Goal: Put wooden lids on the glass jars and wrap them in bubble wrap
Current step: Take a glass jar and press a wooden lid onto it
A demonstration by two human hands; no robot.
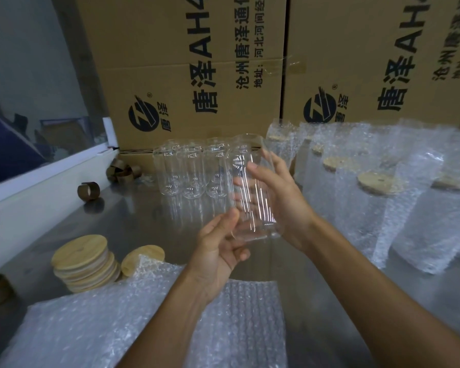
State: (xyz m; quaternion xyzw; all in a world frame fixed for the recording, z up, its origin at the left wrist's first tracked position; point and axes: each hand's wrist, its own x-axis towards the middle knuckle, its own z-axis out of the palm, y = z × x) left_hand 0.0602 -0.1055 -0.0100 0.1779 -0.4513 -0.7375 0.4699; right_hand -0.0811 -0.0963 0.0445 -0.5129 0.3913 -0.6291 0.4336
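Fingers (258,171) of my right hand (282,203), item one: curled round the far side of a bare jar (250,187), thumb side toward me, a firm wrap on the glass. Left hand (218,251), item two: palm up under the jar's lower end, thumb (229,217) against the near wall, fingers cupped loosely beneath; I judge it a supporting hold more than a pinch.

Jar: held in the air above the table (133,213), clear of it, long axis running up and away from me, open mouth at the far, upper end, base toward my left palm. No lid on it yet.

Lids (85,261): stack on the table to the lower left, with one more lid (136,258) leaning just beside it, partly under the wrap. Both lie left of the jar, so my left hand is the nearer one; I judge it should let go and fetch a lid while the right keeps the jar and tips the mouth toward me.

Bubble wrap (117,320): sheets lying flat under my forearms, near edge of table.

Other stock: row of bare jars (186,171) standing behind the held one; wrapped jars (377,197) with lids, standing at right; boxes (197,70) behind.
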